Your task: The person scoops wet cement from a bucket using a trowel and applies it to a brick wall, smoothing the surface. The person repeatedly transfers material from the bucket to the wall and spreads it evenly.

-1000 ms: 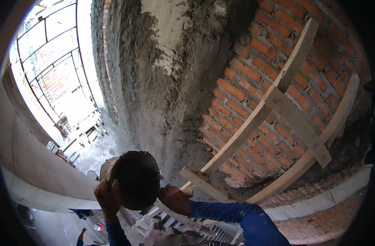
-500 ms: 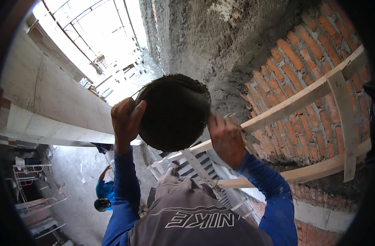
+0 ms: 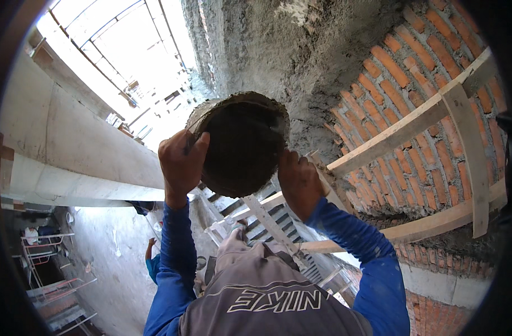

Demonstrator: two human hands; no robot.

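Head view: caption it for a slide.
Left hand and right hand lift a round mortar-caked bucket beside a brick wall.

- A rough grey plastered wall (image 3: pixel 300 61) fills the upper centre of the frame.
- A red brick wall (image 3: pixel 412 106) takes up the right side, its mortar joints showing.
- 2 pale wooden planks cross the bricks: an upper plank (image 3: pixel 401 131) slanting up to the right and a lower plank (image 3: pixel 435 221) near the lower right, joined by an upright batten (image 3: pixel 468 151).
- A smooth concrete beam (image 3: pixel 71 162) runs across the left side.
- A bright window opening with a metal grille (image 3: pixel 127 50) sits at the upper left.
- A metal scaffold frame (image 3: pixel 48 263) stands at the lower left.
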